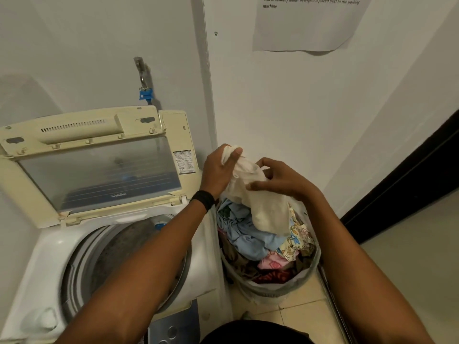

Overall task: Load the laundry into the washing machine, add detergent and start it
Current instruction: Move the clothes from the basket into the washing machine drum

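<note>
A home laundry corner: top-loading washing machine [104,244], full laundry basket [270,289], tiled floor [298,311].

2 bare forearms reach in from the bottom edge of the view, with no sleeves showing on either one down to the frame's lower border. The left hand [218,171] and the right hand [280,181] are both uncovered, with no gloves and no rings that can be made out. The left wrist carries 1 black, matte wristband [203,198], a wide strap wrapped snugly around it; whether it has a face or screen cannot be told. At the bottom centre, a dark, nearly black rounded garment [253,332] covers the person's body.
</note>
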